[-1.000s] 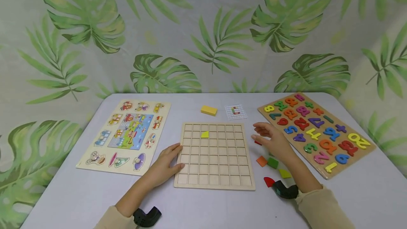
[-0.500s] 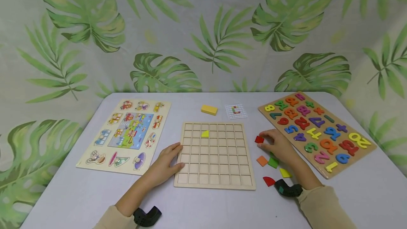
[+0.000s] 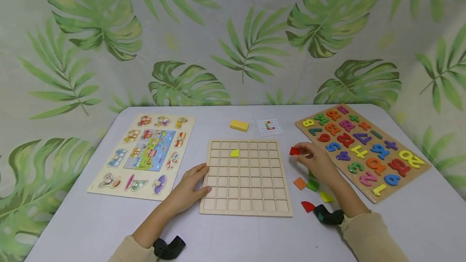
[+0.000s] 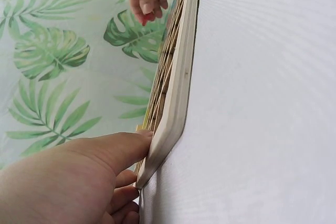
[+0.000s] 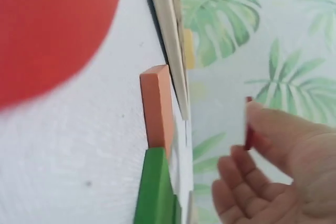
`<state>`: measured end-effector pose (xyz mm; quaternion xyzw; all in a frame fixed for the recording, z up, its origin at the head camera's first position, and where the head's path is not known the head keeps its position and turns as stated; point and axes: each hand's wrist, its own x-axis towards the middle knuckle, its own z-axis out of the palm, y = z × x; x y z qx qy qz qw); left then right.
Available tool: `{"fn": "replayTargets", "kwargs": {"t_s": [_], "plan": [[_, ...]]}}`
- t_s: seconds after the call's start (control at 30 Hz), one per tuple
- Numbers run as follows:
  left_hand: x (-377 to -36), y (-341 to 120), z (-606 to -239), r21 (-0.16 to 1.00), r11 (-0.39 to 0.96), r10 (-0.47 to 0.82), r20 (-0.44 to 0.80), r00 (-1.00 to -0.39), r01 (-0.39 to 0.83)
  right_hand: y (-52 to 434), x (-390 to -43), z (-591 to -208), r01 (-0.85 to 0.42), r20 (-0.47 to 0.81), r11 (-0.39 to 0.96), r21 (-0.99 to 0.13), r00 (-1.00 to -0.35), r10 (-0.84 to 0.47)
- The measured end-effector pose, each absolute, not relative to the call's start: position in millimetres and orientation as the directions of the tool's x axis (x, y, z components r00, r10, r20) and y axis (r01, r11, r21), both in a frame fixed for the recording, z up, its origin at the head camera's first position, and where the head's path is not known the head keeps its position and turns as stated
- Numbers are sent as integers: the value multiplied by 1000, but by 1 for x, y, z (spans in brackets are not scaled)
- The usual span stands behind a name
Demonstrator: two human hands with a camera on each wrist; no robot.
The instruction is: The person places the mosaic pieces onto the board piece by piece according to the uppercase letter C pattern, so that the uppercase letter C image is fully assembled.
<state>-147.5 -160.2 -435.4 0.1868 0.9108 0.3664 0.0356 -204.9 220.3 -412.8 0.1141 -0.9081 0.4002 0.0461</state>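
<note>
Right of centre in the head view, the right hand (image 3: 314, 159) has its grip drawn to a narrow pinch, thumb and fingertips on 1 red piece (image 3: 294, 151) raised off the tabletop (image 3: 233, 237). The left hand (image 3: 191, 183), left of centre, has its grip loosely spread, touching the left edge of the wooden grid board (image 3: 244, 181) at lower centre. 1 yellow piece (image 3: 234, 153) sits in row 2 from the top, column 3 from the left. At lower right lie an orange piece (image 3: 300, 183), a green piece (image 3: 312, 185), a yellow-green piece (image 3: 327, 197) and a red quarter-round piece (image 3: 308, 206). Mid-frame, above the board, are a yellow block (image 3: 239, 125) and a patterned card (image 3: 270, 127).
</note>
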Motion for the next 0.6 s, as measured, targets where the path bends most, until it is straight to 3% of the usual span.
{"fn": "replayTargets", "kwargs": {"t_s": [0.33,0.47,0.6], "plan": [[-148,-161,-435,683,658,365,78,-928,317,180,-207,-378,-443,378,576,-687,-895,-238],[-147,-161,-433,692,653,360,74,-930,308,158,-214,-367,-488,402,517,-703,-873,-277],[-147,-161,-432,691,654,359,75,-930,308,136,-219,-363,-454,350,458,-764,-888,-297]]}}
